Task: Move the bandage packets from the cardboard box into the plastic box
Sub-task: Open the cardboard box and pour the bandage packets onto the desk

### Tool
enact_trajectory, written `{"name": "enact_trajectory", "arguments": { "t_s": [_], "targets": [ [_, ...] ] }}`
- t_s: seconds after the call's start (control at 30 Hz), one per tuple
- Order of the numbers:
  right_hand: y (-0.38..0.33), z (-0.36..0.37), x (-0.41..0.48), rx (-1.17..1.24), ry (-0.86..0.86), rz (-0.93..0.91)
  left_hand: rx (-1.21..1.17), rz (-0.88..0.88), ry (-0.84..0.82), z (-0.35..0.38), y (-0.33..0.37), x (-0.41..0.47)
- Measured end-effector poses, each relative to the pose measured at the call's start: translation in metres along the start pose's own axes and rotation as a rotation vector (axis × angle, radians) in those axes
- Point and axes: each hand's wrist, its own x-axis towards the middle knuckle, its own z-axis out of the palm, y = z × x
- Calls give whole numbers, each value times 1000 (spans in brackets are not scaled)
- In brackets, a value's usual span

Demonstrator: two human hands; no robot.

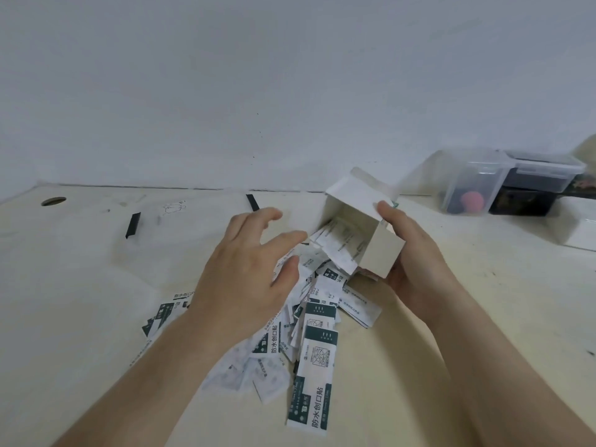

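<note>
The right hand (416,253) grips the cardboard box (361,221) from its right side and underneath, thumb pressed on the upper edge near the open flap, the other fingers curled beneath the lower end where they are mostly hidden. The box is white, tilted with its open mouth facing left and down, and several bandage packets (335,250) are sliding out of that mouth, their ends still inside.

The left hand (248,272) hovers just left of the box mouth, palm down, with its fingers loosely spread and slightly curved; the fingertips (300,235) point toward the packets emerging from the box. It holds nothing (whether the thumb brushes the topmost packets cannot be told, since motion blur softens that edge).

Below both hands a loose heap of packets (309,350) lies fanned across the pale table (80,269), white wrappers with dark green bands and printed lettering, many overlapping, some face up and some face down.

The plastic box (477,185) stands well apart at the far right of the table against the wall, clear-walled, with a clip-lid container just beside it.
</note>
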Motion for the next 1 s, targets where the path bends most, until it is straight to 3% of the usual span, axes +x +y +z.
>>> {"name": "enact_trajectory", "arguments": {
  "t_s": [0.07, 0.17, 0.27, 0.37, 0.57, 0.73, 0.9, 1.0],
  "targets": [
    [-1, 1, -3, 10, -90, 55, -103, -25, 2, -3, 5, 2],
    [0, 3, -6, -7, -141, -19, -195, -46, -10, -7, 7, 5],
    [-4, 10, -12, -27, -180, -128, -61, -18, -51, -7, 5, 4],
    [-4, 13, -15, 22, -199, -103, 64, 15, -78, -3, 6, 4],
    [-3, 15, -12, 43, -116, 7, -24, 76, 38, -10, 0, 6],
    [-3, 9, -8, 61, -68, 19, -372, -3, -52, -30, -2, 5],
    [-6, 8, -9, 61, -22, 4, -225, 45, -70, -30, -5, 7],
    [-7, 7, -9, 61, 11, -11, -271, 18, -143, -38, -8, 7]
  ]
}}
